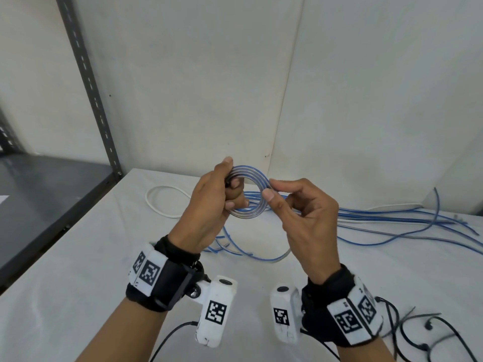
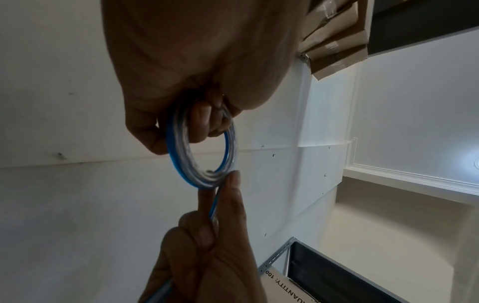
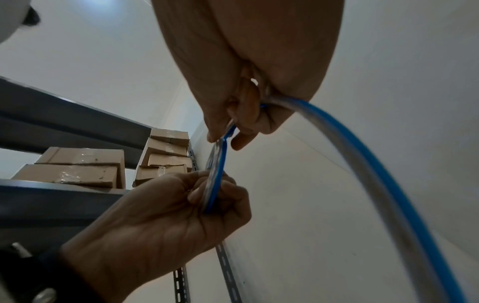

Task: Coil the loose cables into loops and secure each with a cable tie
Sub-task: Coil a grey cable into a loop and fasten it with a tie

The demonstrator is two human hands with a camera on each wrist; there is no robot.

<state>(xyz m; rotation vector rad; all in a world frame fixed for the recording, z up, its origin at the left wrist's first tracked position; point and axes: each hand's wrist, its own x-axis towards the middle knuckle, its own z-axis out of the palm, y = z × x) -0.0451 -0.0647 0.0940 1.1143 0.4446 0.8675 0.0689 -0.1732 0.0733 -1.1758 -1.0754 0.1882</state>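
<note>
A small coil of clear cable with a blue stripe [image 1: 251, 178] is held up above the white table [image 1: 78, 283], between both hands. My left hand [image 1: 209, 202] grips the coil's left side, fingers curled through the ring. My right hand [image 1: 300, 212] pinches its right side between thumb and forefinger. In the left wrist view the coil [image 2: 181, 155] hangs below my left hand [image 2: 186, 123], and my right hand [image 2: 220, 215] pinches its lower edge. In the right wrist view the coil [image 3: 217, 170] shows edge-on, and the loose tail [image 3: 376, 174] curves away from my right hand [image 3: 246, 114].
Several loose blue-striped cables [image 1: 392, 218] lie across the table to the right. A white cable loop [image 1: 162, 202] lies behind my left hand. Black cable ties [image 1: 423, 333] lie near the front right. A dark metal shelf [image 1: 52, 194] stands on the left.
</note>
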